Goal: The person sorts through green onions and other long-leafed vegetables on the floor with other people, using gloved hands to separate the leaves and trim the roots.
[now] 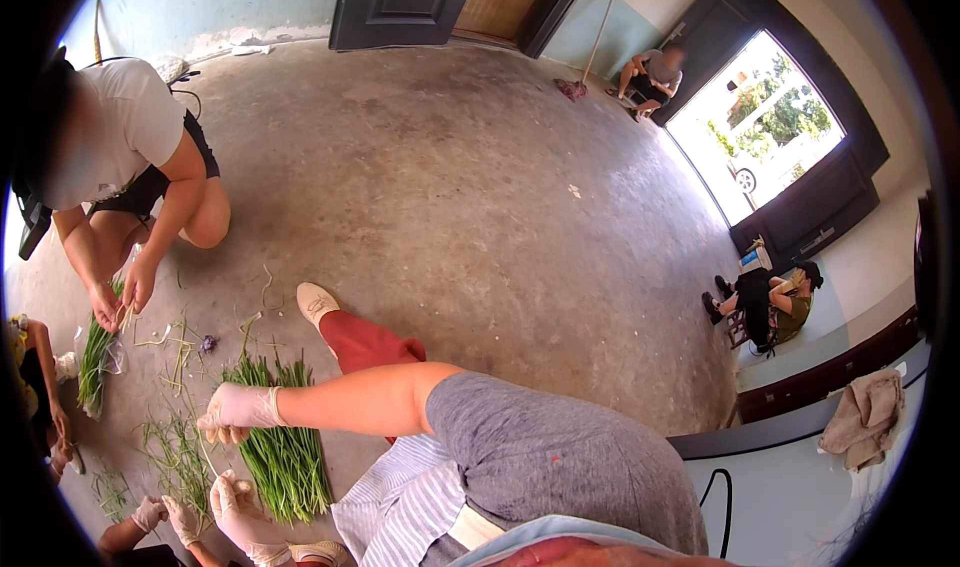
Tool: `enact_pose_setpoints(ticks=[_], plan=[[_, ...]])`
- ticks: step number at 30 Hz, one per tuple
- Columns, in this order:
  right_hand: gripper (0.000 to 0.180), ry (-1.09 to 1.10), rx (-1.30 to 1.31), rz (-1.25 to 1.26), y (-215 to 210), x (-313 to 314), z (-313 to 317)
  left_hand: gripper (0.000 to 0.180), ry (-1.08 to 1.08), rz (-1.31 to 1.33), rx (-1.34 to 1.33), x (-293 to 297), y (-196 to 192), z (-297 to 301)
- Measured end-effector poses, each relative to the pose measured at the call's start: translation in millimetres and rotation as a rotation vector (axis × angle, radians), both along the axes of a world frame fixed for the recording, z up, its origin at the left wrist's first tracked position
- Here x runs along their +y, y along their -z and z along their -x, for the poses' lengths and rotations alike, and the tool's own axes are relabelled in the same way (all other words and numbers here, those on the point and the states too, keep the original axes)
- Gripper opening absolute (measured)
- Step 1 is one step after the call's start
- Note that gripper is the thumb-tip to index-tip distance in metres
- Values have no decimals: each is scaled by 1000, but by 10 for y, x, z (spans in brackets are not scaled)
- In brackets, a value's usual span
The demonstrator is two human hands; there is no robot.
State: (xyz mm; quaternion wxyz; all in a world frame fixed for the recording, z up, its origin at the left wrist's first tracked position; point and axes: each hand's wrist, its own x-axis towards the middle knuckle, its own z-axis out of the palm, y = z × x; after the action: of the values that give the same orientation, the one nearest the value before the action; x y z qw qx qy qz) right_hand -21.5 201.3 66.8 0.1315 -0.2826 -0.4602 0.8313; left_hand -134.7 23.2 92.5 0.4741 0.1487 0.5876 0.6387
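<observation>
My right hand [240,412], in a thin pale glove, has its fingertips pinched above a pile of long green garlic chives [283,462] on the floor. Just below it, my left hand [238,512], gloved too, has curled fingers. Between the two hands runs a thin pale stalk [208,459], which both sets of fingers seem to grip. The chive pile lies beside my hands, its stalks roughly side by side. Loose thin green trimmings [178,462] are scattered on the floor just beyond my hands.
A co-worker [135,147] squats at left, handling a chive bundle [98,362]. Another person's gloved hands [165,517] work at bottom left. Two people [655,77] [770,302] sit farther off. A mop [572,89] leans near the open doorway; a cloth [862,417] hangs at right.
</observation>
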Motion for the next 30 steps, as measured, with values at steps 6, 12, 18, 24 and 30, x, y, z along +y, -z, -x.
enact_pose_setpoints(ticks=[6, 12, 18, 24, 30], plan=[[21, -63, 24, -58, -37, -319, 23, 17, 95, 12, -1, -28, 114, 39], [15, 35, 50, -53, -110, -311, 54, 17, 99, 47, -33, -28, 118, 85], [16, 278, 95, 102, -137, -82, 30, 16, 97, 45, -72, -10, -198, -129], [15, 413, 119, 131, -92, 138, -33, 17, 130, 59, -65, -19, -79, -89], [12, 624, 130, 75, -233, 326, -139, 17, 163, 254, 250, -188, 152, 97]])
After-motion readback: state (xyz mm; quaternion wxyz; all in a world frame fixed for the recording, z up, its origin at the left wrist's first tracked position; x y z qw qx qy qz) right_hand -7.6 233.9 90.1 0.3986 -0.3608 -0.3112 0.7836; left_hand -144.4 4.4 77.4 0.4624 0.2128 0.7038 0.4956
